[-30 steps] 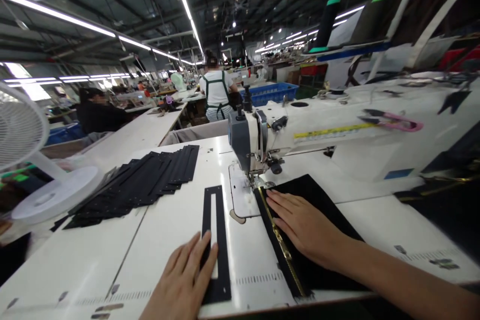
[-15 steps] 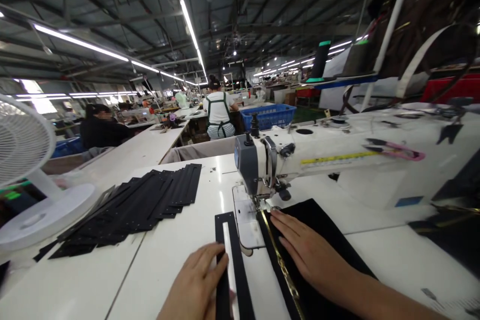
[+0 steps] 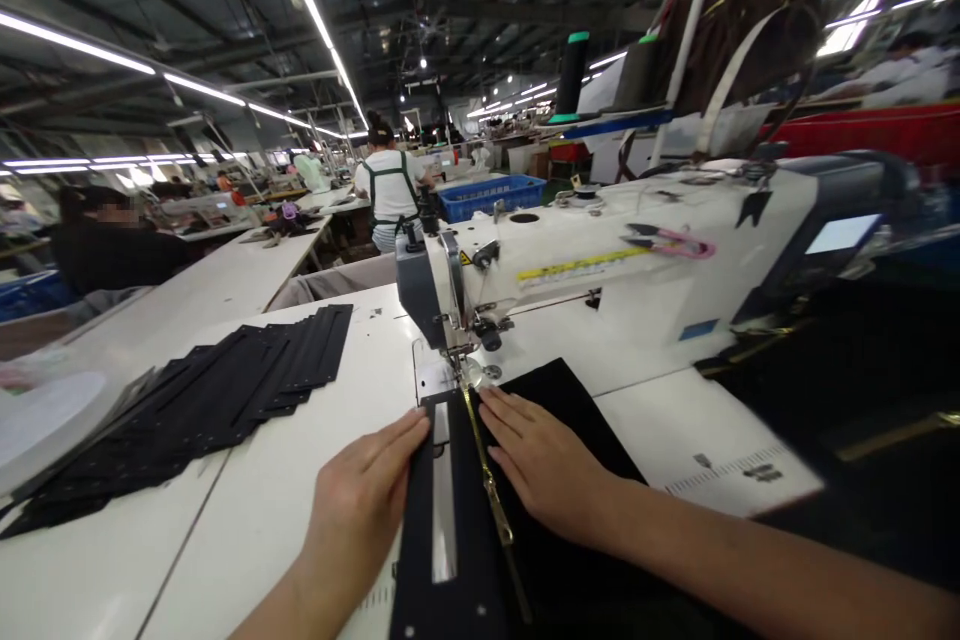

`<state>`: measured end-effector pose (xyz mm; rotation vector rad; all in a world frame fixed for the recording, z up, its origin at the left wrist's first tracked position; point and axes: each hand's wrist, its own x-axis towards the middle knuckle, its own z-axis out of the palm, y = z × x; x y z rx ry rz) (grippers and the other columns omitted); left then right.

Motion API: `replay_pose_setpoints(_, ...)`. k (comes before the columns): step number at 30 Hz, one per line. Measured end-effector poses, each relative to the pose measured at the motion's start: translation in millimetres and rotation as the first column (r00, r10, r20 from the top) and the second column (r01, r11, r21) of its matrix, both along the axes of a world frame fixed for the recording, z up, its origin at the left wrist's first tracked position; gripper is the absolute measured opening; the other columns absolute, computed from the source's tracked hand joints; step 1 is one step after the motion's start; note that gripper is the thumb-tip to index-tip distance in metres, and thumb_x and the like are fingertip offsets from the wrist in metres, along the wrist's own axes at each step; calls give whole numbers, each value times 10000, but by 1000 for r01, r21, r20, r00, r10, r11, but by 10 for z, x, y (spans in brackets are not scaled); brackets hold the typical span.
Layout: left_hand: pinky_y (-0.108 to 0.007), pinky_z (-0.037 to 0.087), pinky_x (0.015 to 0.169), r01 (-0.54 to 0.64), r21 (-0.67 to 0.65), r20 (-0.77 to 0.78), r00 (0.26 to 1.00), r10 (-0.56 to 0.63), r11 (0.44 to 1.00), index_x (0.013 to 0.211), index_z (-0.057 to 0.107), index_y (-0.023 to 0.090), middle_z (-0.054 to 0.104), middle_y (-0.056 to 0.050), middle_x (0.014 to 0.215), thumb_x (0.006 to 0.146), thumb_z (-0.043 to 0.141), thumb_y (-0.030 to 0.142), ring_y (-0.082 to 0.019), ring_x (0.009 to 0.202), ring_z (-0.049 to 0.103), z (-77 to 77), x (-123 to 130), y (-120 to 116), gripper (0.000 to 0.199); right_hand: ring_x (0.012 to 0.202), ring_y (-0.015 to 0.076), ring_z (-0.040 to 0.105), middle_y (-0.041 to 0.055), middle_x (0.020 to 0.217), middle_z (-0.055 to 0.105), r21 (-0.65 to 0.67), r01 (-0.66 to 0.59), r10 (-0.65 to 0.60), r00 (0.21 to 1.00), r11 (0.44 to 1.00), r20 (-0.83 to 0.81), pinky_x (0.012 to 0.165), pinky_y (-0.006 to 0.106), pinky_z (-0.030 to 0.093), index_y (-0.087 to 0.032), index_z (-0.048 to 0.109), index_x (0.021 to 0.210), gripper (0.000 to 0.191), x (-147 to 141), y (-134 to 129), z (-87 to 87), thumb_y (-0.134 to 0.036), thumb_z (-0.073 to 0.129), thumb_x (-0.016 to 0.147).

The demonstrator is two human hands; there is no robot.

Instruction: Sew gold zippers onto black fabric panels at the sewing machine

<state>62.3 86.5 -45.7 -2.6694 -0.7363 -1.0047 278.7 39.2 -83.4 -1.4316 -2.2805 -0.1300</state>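
Observation:
My left hand [image 3: 364,490] grips the left edge of a black slotted panel [image 3: 417,560], fingers together. This panel has a long narrow opening and small holes near its near end. It lies along the left side of a gold-toothed zipper [image 3: 480,450], its far end close to the presser foot [image 3: 459,360] of the sewing machine. On the zipper's right, my right hand [image 3: 551,465] rests flat on a black fabric piece [image 3: 574,405], fingers stretched toward the needle area. A gold zipper slider [image 3: 499,517] shows below the fingertips.
Overlapping black slotted panels [image 3: 225,390] lie on the white table at left, beside a white fan base [image 3: 56,420]. The machine arm [image 3: 570,250] stretches right, with pink-handled thread snips [image 3: 671,241] on it. A co-worker [image 3: 390,185] stands ahead by a blue crate [image 3: 491,198].
My left hand has brought the slotted panel right and forward, against the zipper near the presser foot. My right hand stays on the fabric. The view has turned right.

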Motion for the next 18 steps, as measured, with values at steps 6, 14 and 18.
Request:
replay_pose_setpoints(6, -355, 563, 742, 28, 34, -181, 983, -21, 999, 934, 610, 94, 658, -143, 984, 821, 383, 35, -220, 877, 643, -240, 426, 1, 259, 1253, 244, 331, 170, 1333, 400, -12, -75, 74, 996, 997, -47, 1045, 393, 303, -51, 427, 1280, 448, 40, 30, -6, -156, 426, 844)
replay_pose_setpoints(14, -359, 496, 884, 52, -47, -269, 961, -62, 998, 954, 591, 116, 613, -128, 1105, 887, 302, 86, -202, 1042, 570, -222, 416, 62, 298, 1283, 232, 271, 156, 1375, 334, -25, -15, 14, 998, 1000, -64, 1061, 390, 274, -71, 359, 1325, 462, 39, 42, -88, -140, 377, 869)
replay_pose_setpoints(18, -324, 497, 878, 84, -21, -300, 950, -86, 996, 965, 579, 118, 612, -131, 1106, 893, 305, 133, -198, 1047, 567, -258, 386, 126, 283, 1293, 251, 237, 156, 1396, 292, -90, -10, 2, 996, 996, -88, 1063, 408, 247, -118, 281, 1370, 526, 45, 39, -67, -131, 394, 856)
